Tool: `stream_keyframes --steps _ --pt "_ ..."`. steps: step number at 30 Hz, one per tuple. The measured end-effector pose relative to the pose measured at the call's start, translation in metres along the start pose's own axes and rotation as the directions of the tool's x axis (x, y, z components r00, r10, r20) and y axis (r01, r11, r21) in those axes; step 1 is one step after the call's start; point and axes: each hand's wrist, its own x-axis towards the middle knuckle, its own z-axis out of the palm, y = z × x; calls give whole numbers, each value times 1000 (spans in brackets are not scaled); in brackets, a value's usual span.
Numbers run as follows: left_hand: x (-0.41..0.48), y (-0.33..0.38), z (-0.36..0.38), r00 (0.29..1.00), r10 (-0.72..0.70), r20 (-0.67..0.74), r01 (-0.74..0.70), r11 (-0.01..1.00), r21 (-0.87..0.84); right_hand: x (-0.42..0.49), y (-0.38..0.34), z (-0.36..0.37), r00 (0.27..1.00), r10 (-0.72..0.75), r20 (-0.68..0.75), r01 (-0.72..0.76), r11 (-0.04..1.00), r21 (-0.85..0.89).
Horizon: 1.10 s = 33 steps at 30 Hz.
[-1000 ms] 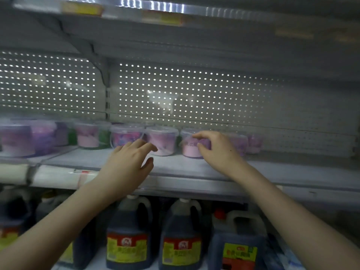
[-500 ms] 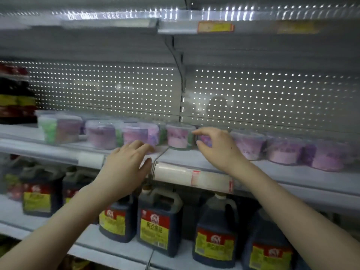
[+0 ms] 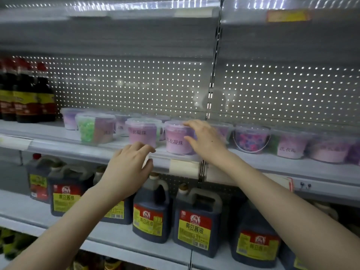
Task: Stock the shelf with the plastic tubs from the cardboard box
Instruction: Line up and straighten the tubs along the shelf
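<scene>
A person's right hand (image 3: 206,142) clasps a pink tub (image 3: 177,142) at the front edge of the shelf (image 3: 58,142), fingers curved over the clear lid and thumb pressed to its side, a hold that looks meant to square it into line with the neighbouring tub (image 3: 141,133) just to its left, label facing out. The left hand (image 3: 128,168) hovers at the same front edge, below that neighbour, fingers loosely bent and gripping nothing; whether it touches the shelf lip cannot be told, and it seems poised to steady the row. More tubs run towards the shelf's right end, among them a handled tub (image 3: 251,140) of mixed beads, while a green-and-pink tub (image 3: 95,129) sits nearer the left end, near dark bottles (image 3: 25,98). Soy sauce jugs (image 3: 196,221) fill the tier below. The cardboard box is out of view, so how many tubs remain to be stocked cannot be judged
</scene>
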Motion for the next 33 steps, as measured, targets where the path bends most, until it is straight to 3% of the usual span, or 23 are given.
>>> stream_keyframes --steps 11,19,33 --pt "11 17 34 996 80 47 -77 995 -65 -7 32 -21 995 19 -96 -25 997 -69" --pt "30 107 61 982 184 35 -179 977 -115 -67 109 -74 981 69 -181 -91 989 -120" --pt "42 267 99 946 322 34 -321 946 -42 -162 233 -176 958 140 -251 -190 964 -188"
